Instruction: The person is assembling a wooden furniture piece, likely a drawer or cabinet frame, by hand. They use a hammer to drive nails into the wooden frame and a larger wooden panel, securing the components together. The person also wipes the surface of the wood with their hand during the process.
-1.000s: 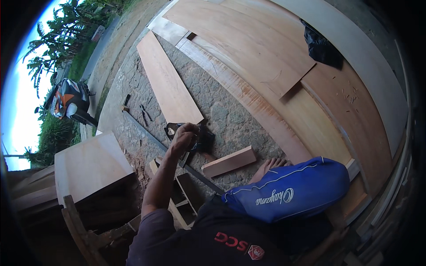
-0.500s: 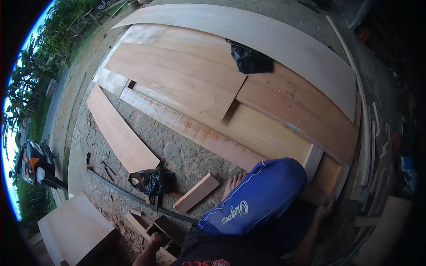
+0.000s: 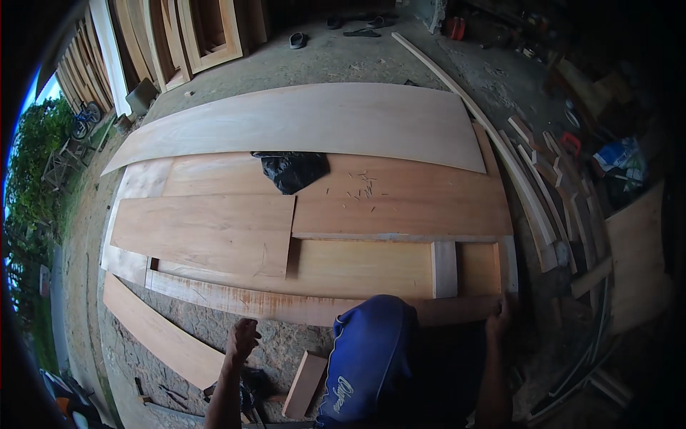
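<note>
My left hand (image 3: 244,337) is raised over the rough ground just before the front edge of a large wooden panel frame (image 3: 307,303). Its fingers are curled; whatever they hold, if anything, I cannot make out. My right hand (image 3: 498,314) grips the frame's near right corner. On the frame lie a thin plywood sheet (image 3: 207,229) at the left and a wider reddish plywood sheet (image 3: 443,204) behind, with several small nails (image 3: 368,189) scattered on it. A crumpled black plastic bag (image 3: 294,171) rests near the middle. My knee in blue trousers (image 3: 371,350) touches the front edge.
A long pale plywood sheet (image 3: 321,118) covers the far side. A plywood strip (image 3: 161,332) and a short wood block (image 3: 305,385) lie at the front. Tools, including a hammer (image 3: 141,392), sit at the lower left. Several timber strips (image 3: 532,193) lie at the right.
The view has swung right and up. My left hand has left the wooden box beside me and come forward to the frame's front edge. My right hand stays at the corner.
</note>
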A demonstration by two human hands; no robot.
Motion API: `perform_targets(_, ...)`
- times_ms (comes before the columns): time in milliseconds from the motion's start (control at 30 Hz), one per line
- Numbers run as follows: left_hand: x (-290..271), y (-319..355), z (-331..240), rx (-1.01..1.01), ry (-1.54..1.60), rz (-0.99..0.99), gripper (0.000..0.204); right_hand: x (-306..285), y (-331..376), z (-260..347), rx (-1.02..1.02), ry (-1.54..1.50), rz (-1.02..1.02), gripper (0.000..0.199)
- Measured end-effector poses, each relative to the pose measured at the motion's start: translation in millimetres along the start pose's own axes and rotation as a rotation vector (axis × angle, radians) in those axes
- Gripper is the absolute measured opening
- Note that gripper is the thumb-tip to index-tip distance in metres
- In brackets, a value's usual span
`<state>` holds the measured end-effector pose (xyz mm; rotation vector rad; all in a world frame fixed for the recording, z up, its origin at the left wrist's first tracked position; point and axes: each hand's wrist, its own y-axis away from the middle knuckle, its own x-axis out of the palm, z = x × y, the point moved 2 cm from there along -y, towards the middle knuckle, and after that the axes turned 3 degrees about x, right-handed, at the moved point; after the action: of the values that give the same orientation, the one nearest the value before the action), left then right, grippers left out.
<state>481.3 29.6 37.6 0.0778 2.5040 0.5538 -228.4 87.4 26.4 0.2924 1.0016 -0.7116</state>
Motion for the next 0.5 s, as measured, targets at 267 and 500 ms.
perform_targets(267,69,-136,-105,0.341,0.011,-0.129,0.034,18,6,-32,-0.164,0.13,-0.157,0.042)
perform_targets(500,12,-131,-16,-0.086,0.534,-0.789,0.06,37,-5,-40,-0.102,0.105,-0.159,0.033)
